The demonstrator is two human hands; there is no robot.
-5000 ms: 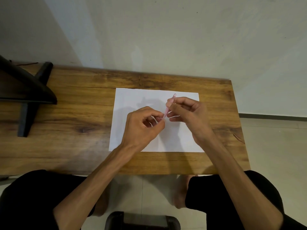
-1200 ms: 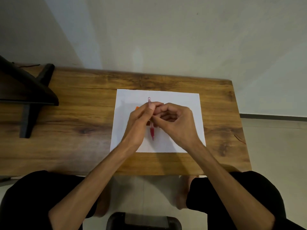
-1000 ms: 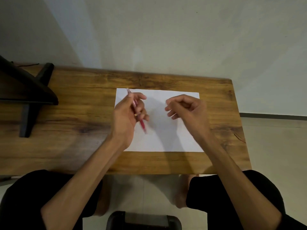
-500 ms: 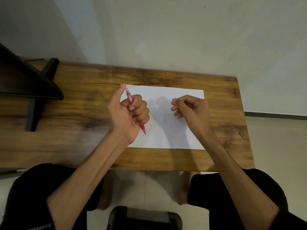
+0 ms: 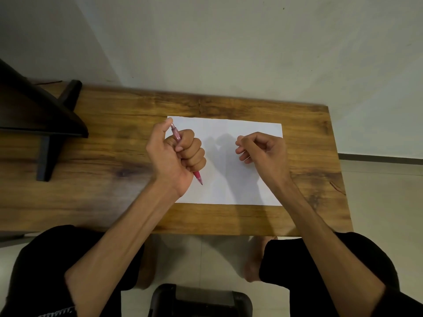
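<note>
Grip the left hand [image 5: 176, 156] tight as a fist round the red pen [image 5: 176, 135], above the left edge of the paper [image 5: 229, 184]; press the thumb squarely onto its top, tip off the sheet. Rest the right hand [image 5: 263, 152] loosely curled, apparently empty, alongside.

The left hand [image 5: 176, 156] grips a red pen [image 5: 198, 177] in its fist over white paper [image 5: 229, 179]; the right hand [image 5: 263, 149] hovers loosely curled.
</note>
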